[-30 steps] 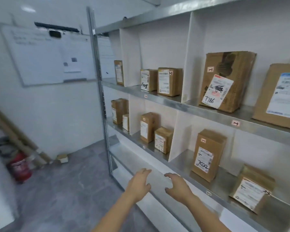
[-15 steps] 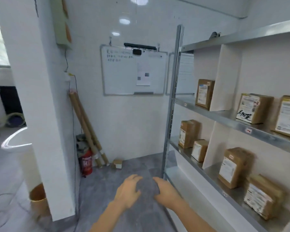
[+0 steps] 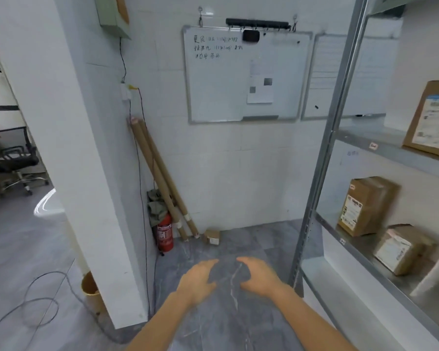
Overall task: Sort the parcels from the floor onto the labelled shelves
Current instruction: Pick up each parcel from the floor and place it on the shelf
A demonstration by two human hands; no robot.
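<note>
Both hands, left hand (image 3: 197, 281) and right hand (image 3: 260, 276), hover empty with loosely spread fingers; small parcel (image 3: 211, 236) lies well beyond them.

Four parcels and my two hands in sight.
On the shelves (image 3: 395, 151) I count three: upper parcel (image 3: 431, 120), tall parcel (image 3: 365, 206), low parcel (image 3: 401, 249); plus one floor parcel (image 3: 211, 236). My left hand (image 3: 197, 279), my right hand (image 3: 260, 277). Also two cardboard tubes (image 3: 160, 178), two whiteboards (image 3: 238, 77), one fire extinguisher (image 3: 165, 234), one office chair (image 3: 13, 163).
</note>
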